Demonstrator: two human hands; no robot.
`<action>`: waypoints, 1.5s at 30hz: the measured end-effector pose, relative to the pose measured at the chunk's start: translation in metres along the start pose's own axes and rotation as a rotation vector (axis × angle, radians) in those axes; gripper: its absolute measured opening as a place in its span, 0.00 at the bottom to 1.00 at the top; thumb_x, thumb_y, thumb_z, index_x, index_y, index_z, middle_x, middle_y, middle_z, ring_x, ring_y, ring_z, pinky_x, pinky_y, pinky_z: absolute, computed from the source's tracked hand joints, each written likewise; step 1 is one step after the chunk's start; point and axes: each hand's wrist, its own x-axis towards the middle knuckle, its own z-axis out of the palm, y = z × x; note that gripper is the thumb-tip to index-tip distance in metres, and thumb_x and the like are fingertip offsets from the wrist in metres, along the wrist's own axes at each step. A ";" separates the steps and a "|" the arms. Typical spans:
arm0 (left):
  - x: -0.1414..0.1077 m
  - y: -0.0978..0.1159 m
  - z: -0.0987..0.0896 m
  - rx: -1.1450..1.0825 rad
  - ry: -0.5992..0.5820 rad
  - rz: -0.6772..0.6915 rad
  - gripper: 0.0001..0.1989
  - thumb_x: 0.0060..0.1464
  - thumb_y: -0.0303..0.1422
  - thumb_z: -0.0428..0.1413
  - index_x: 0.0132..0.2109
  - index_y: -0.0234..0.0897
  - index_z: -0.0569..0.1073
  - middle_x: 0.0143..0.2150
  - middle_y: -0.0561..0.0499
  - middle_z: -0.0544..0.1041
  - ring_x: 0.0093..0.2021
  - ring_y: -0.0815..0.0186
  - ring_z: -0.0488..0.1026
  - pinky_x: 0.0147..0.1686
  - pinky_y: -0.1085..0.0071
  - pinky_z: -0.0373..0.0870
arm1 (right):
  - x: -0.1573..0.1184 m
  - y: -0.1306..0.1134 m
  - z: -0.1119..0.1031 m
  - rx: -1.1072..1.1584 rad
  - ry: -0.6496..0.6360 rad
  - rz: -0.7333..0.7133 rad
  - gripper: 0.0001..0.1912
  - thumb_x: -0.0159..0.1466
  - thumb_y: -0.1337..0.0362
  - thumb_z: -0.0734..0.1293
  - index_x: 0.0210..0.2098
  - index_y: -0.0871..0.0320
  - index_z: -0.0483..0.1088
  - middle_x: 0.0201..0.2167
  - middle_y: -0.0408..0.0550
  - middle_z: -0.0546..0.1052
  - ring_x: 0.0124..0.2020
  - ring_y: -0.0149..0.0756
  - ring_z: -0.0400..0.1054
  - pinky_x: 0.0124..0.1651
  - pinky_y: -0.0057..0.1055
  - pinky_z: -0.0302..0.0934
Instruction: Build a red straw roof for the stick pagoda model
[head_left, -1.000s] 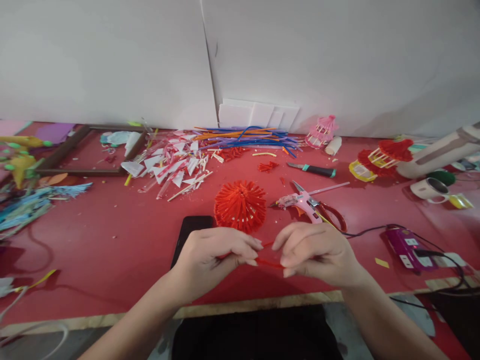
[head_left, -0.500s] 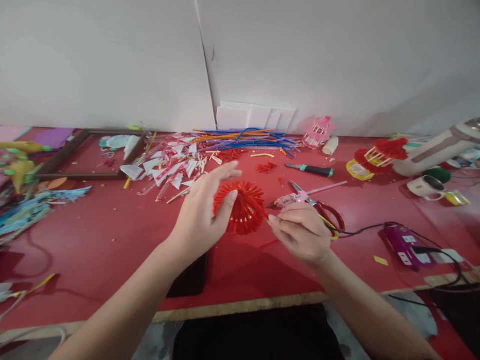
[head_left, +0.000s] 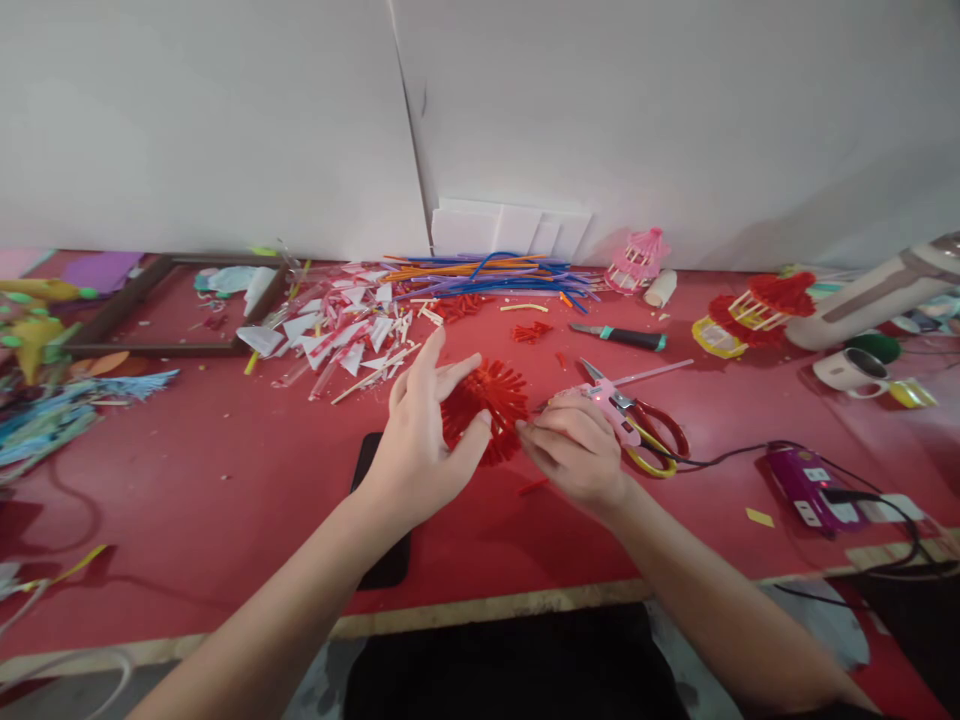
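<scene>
A round red ornament of fuzzy pipe-cleaner loops is tilted between my hands. My left hand curves round its left side, thumb in front, index finger raised, other fingers partly hidden behind it. At its right edge my right hand is closed in a pinch, fingertips against the red loops; a short red piece seems to be between them, mostly hidden. Just beyond the right hand lies a pink glue gun with a clear glue stick. Beside it are pliers with red handles and scissors with yellow handles.
A dark phone lies left of my hands. Behind are plastic scraps, a bundle of pipe cleaners and a cutter knife. To the right stand a red-and-yellow ornament, a mug and a purple power strip.
The red ornament has tilted and shifted slightly right with my left hand. My right hand has moved left and up against its edge, uncovering more of the glue gun.
</scene>
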 end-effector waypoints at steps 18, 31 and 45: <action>0.004 0.004 0.015 0.022 0.176 -0.065 0.31 0.59 0.32 0.60 0.66 0.38 0.59 0.55 0.46 0.82 0.60 0.56 0.76 0.61 0.55 0.70 | 0.000 -0.001 0.000 -0.123 -0.025 0.006 0.05 0.65 0.69 0.73 0.37 0.51 0.78 0.31 0.42 0.78 0.39 0.36 0.67 0.47 0.36 0.64; 0.004 0.007 0.014 -0.001 0.179 -0.040 0.30 0.60 0.31 0.59 0.65 0.37 0.58 0.55 0.45 0.82 0.59 0.58 0.77 0.61 0.56 0.70 | 0.005 0.002 0.000 -0.029 -0.090 -0.040 0.10 0.67 0.72 0.70 0.40 0.50 0.80 0.35 0.42 0.79 0.42 0.37 0.68 0.45 0.35 0.63; 0.006 0.006 0.014 0.052 0.190 -0.024 0.26 0.59 0.30 0.59 0.62 0.38 0.61 0.53 0.46 0.83 0.59 0.56 0.77 0.59 0.56 0.72 | 0.006 0.005 0.001 -0.071 -0.094 -0.048 0.08 0.68 0.68 0.69 0.43 0.49 0.80 0.41 0.44 0.79 0.46 0.38 0.65 0.52 0.34 0.63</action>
